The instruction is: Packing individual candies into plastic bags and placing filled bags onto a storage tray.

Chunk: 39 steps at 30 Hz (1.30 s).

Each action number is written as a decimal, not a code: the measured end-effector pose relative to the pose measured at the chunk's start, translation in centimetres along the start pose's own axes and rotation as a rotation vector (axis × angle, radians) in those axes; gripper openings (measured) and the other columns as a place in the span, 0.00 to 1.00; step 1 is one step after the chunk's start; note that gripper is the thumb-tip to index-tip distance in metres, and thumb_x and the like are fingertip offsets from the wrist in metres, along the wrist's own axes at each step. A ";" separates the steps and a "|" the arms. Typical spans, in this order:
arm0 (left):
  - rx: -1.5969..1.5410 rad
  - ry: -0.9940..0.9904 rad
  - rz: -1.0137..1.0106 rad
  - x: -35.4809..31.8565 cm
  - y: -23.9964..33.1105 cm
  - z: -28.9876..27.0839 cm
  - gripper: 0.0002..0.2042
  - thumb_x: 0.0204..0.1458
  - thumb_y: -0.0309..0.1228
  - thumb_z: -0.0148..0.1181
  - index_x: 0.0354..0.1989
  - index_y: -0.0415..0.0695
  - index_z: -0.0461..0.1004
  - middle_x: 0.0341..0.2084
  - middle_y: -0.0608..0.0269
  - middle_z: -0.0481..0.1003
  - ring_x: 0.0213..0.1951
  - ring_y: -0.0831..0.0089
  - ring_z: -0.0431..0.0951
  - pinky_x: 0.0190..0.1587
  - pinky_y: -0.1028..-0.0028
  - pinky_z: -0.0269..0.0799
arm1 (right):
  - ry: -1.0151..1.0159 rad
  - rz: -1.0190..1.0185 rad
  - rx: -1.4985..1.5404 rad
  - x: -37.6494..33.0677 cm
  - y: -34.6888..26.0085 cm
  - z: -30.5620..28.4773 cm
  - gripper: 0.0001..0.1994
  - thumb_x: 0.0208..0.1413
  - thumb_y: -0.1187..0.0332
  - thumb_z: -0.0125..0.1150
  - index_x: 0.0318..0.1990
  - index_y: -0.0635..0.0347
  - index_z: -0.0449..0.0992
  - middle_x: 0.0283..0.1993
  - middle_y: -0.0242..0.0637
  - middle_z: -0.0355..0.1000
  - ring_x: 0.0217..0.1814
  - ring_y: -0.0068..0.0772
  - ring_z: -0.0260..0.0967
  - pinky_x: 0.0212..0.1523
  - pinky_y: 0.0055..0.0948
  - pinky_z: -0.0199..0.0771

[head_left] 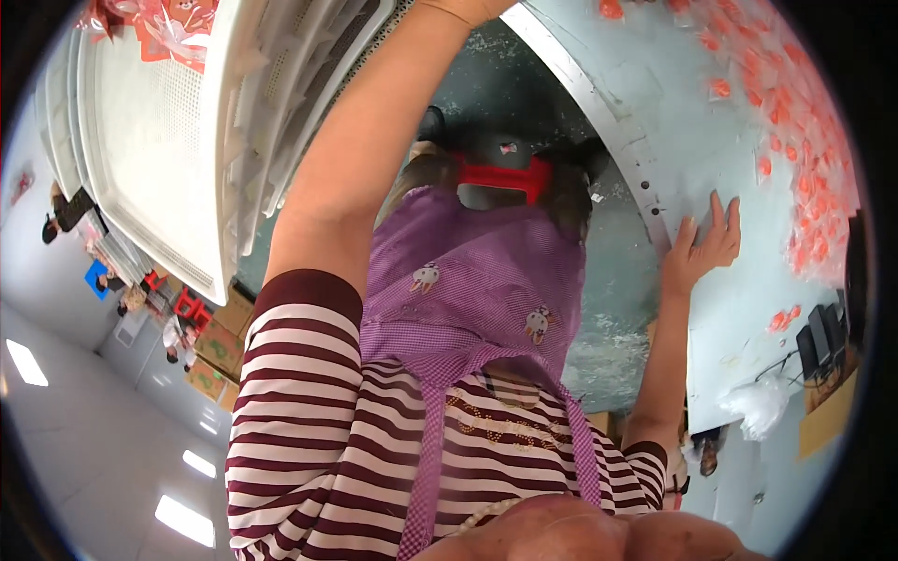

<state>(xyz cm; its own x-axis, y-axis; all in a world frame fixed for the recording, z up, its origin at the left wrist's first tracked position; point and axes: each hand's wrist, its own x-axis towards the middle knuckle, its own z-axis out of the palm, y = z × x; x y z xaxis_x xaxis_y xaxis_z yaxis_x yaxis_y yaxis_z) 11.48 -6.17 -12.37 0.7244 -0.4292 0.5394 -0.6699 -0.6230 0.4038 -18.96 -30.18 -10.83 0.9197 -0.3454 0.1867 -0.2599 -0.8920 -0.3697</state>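
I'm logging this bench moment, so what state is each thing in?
Right hand: open, fingers spread, palm flat on the table.
Left hand: out of view past the top edge; its arm reaches up beside the trays.
White mesh trays: stacked, tilted on edge.
Table: pale top, bare where the hand rests.
Small orange packets: scattered loose over the table's far side.
Red stool: standing on the floor.

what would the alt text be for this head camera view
A person in a striped shirt and purple apron presses the right hand flat on a pale table strewn with small orange packets; the left arm reaches up beside stacked white trays.
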 end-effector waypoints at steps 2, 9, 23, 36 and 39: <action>-0.014 0.003 0.019 -0.1 -0.1 -0.1 0.39 0.45 0.49 0.58 0.61 0.38 0.51 0.60 0.43 0.53 0.64 0.47 0.46 0.62 0.50 0.37 | 0.035 -0.040 -0.002 0.4 -0.2 0.3 0.19 0.54 0.58 0.52 0.52 0.55 0.70 0.61 0.42 0.58 0.60 0.42 0.53 0.58 0.40 0.48; -0.402 -0.223 -0.048 -1.3 2.7 -3.9 0.44 0.43 0.47 0.60 0.65 0.40 0.43 0.64 0.43 0.42 0.65 0.44 0.37 0.64 0.50 0.31 | 0.081 -0.083 -0.111 -0.3 1.4 0.5 0.20 0.53 0.56 0.54 0.51 0.54 0.71 0.58 0.45 0.62 0.56 0.44 0.57 0.56 0.39 0.53; 0.077 -0.199 -1.153 -33.1 16.8 -22.3 0.35 0.51 0.43 0.56 0.63 0.41 0.49 0.63 0.45 0.49 0.66 0.51 0.43 0.64 0.61 0.41 | 0.066 0.005 0.016 -0.9 0.7 1.1 0.20 0.52 0.54 0.54 0.51 0.50 0.71 0.62 0.40 0.56 0.63 0.40 0.48 0.61 0.44 0.37; -0.264 0.194 -1.620 -38.9 27.2 -19.2 0.33 0.56 0.40 0.50 0.65 0.43 0.42 0.64 0.45 0.44 0.67 0.60 0.39 0.65 0.67 0.38 | -0.087 0.008 -0.001 -0.6 1.3 1.0 0.22 0.51 0.53 0.55 0.52 0.48 0.68 0.65 0.39 0.50 0.66 0.41 0.38 0.61 0.48 0.30; -0.382 0.279 -1.719 -41.4 28.5 -17.8 0.33 0.56 0.40 0.50 0.65 0.42 0.42 0.64 0.46 0.45 0.67 0.61 0.40 0.65 0.67 0.39 | -0.082 0.001 -0.055 -0.4 1.3 1.1 0.23 0.52 0.52 0.55 0.54 0.48 0.67 0.64 0.41 0.51 0.66 0.43 0.39 0.60 0.49 0.32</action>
<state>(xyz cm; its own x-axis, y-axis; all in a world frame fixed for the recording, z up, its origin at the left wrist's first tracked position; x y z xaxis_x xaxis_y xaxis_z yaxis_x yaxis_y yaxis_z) -40.49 5.50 -10.00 0.5625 0.6152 -0.5524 0.7105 -0.0181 0.7034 -19.35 -30.85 -12.35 0.9399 -0.3232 0.1101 -0.2745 -0.9071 -0.3192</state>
